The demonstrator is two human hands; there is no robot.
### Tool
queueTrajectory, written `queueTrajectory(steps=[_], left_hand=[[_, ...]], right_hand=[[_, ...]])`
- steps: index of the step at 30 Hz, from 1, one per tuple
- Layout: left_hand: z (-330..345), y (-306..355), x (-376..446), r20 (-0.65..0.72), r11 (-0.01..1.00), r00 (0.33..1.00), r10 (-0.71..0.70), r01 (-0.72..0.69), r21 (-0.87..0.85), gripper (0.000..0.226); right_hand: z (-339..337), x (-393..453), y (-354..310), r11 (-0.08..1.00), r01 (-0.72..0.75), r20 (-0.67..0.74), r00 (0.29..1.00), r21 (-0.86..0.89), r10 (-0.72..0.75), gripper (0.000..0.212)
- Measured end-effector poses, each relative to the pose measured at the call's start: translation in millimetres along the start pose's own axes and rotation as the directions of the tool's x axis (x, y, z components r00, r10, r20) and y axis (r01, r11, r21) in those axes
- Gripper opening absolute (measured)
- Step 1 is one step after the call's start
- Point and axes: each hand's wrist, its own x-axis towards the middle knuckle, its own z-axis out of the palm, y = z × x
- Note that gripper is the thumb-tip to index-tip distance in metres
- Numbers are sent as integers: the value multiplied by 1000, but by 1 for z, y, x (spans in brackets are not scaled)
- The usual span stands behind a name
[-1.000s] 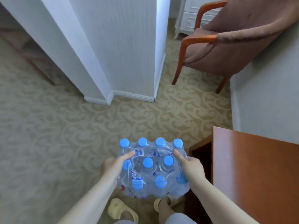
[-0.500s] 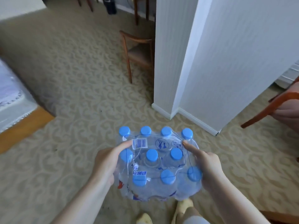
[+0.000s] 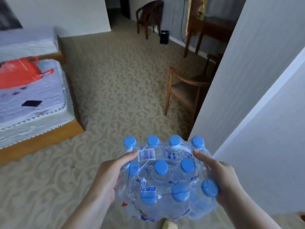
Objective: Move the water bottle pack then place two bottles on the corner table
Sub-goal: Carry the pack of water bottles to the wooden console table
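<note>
A shrink-wrapped water bottle pack (image 3: 166, 177) with several blue caps and a barcode label hangs in front of me, low in the middle of the head view. My left hand (image 3: 109, 177) grips its left side, thumb on the wrap by the barcode. My right hand (image 3: 221, 179) holds the right side, thumb on top near the far right cap. The pack is off the floor, over patterned beige carpet. No corner table can be made out with certainty.
A white wall corner (image 3: 244, 100) stands close on the right. A wooden chair (image 3: 183, 90) sits beside it, another chair (image 3: 148, 15) and a black bin (image 3: 164, 37) farther back. A bed (image 3: 31, 103) with a red bag (image 3: 21, 73) is at left.
My view has swung left: the armchair and red-brown table have left the frame, the bed and far chairs have appeared. Both hands keep the same grip on the pack.
</note>
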Motion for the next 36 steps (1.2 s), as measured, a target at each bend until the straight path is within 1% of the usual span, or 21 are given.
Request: queueTrajectory(steps=[2,5,7,9,11,13,16,18,19,21,22,25,29,32,34,36], left_hand=[[3,20,21,-55,1000,998,2,-2,-16,23],[1,46,53,-113,1000,994,3,-6,-27,38],[0,64,75,-126,999,992,25,-31,-45,47],[-1,86,102,-116,997,993,35,-43,-65,45],[-4,109,131,-123,998,992,39,-45,-51,45],[-8,134,163,-105,998,994,43,-47,-42,46],[-12,171,212,-113,999,993,42,-45,-18,46],[-15,198,244,-97,998,994,53,-55,-18,44],[-14,211,257,-99,998,993,58,-59,-7,40],[-11,236,279,-105,998,993,61,-59,16,26],[-9,248,294,-92,998,994,58,-55,29,27],[1,278,328,-111,997,993,40,-32,73,33],[21,313,386,-110,998,994,4,2,57,44],[43,340,428,-20,998,1000,15,-13,53,50],[60,363,456,-10,997,1000,21,-20,79,49],[77,387,481,10,997,1000,30,-30,64,48]], right_hand=[[20,25,-23,999,-5,45,999,-35,6,58],[53,54,-53,998,-15,98,995,-65,21,64],[78,74,-72,998,-2,126,992,-64,10,61],[104,97,-87,999,-3,163,987,-48,11,55],[132,117,-99,998,-2,175,985,-65,13,55],[163,136,-111,998,-23,198,980,-67,36,65],[208,169,-128,998,-50,190,980,-42,57,87],[236,189,-141,997,-71,195,978,-7,71,94],[248,199,-148,998,-70,175,982,5,68,95],[267,216,-159,997,-76,119,990,28,72,97],[275,226,-166,996,-83,109,991,28,79,98],[296,249,-189,996,-80,95,993,29,77,103],[328,296,-227,995,-95,98,991,16,93,101],[345,340,-254,996,-81,65,995,23,79,105],[356,369,-275,996,-84,34,996,23,83,108],[369,394,-299,997,-62,40,997,38,60,102]])
